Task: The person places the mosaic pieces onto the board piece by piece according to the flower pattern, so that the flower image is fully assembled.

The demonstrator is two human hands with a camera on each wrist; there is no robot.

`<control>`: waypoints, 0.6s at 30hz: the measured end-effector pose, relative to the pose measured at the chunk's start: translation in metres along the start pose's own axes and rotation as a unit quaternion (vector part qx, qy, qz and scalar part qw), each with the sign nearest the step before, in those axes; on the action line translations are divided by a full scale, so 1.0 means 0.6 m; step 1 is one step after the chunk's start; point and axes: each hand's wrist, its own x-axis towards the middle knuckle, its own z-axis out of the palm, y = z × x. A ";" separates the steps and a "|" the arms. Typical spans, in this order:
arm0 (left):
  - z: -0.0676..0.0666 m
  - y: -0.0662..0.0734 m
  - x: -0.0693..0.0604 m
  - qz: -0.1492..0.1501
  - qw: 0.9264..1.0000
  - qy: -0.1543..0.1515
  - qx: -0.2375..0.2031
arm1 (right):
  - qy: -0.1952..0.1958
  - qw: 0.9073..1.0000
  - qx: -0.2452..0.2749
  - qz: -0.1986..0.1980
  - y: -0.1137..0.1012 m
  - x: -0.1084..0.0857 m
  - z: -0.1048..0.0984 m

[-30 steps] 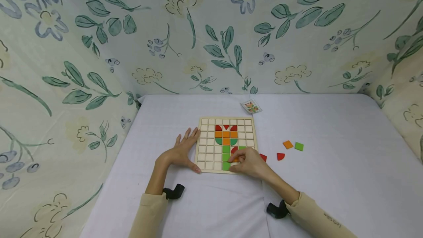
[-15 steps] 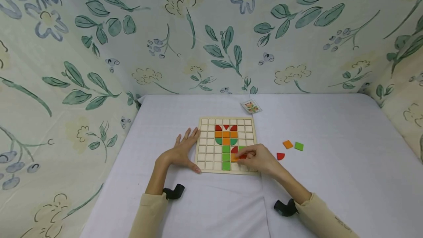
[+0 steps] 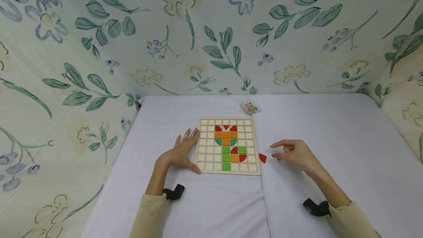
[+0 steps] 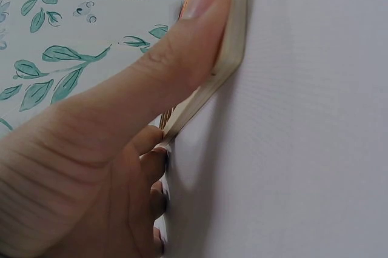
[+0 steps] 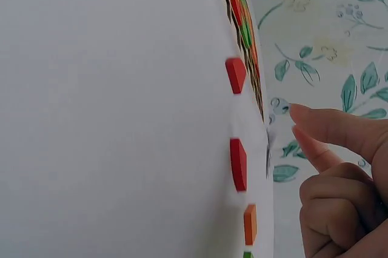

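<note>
A wooden grid board (image 3: 209,151) holds red, orange and green tiles laid as a tulip with a stem and a leaf. My left hand (image 3: 183,151) rests at the board's left edge with fingers spread; in the left wrist view its thumb (image 4: 176,46) lies on the corner. To the right of the board, my right hand (image 3: 295,156) is raised, thumb and index finger apart, other fingers curled, holding nothing. A loose red tile (image 3: 262,158) lies between board and hand. The right wrist view also shows another red tile (image 5: 239,165), an orange tile (image 5: 250,224) and a green tile (image 5: 248,255).
A small picture card (image 3: 250,106) with a flower pattern lies behind the board. The white cloth (image 3: 211,201) covers the table, creased in front of the board. Flower-printed fabric (image 3: 198,32) hangs behind and at both sides.
My right hand has let go of a tile on the board and moved right, over the loose tiles. A red tile now sits beside the orange one. The left hand has not moved.
</note>
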 end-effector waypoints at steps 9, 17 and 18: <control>0.003 -0.001 -0.001 0.007 1.000 0.006 0.002 | 0.013 0.999 -0.025 0.044 0.050 -0.018 -0.062; 0.001 -0.001 -0.001 0.006 1.000 0.001 0.006 | -0.010 0.998 -0.011 0.066 0.076 -0.024 -0.063; 0.001 -0.002 -0.001 0.007 1.000 0.002 0.006 | -0.012 0.998 -0.005 0.066 0.077 -0.023 -0.060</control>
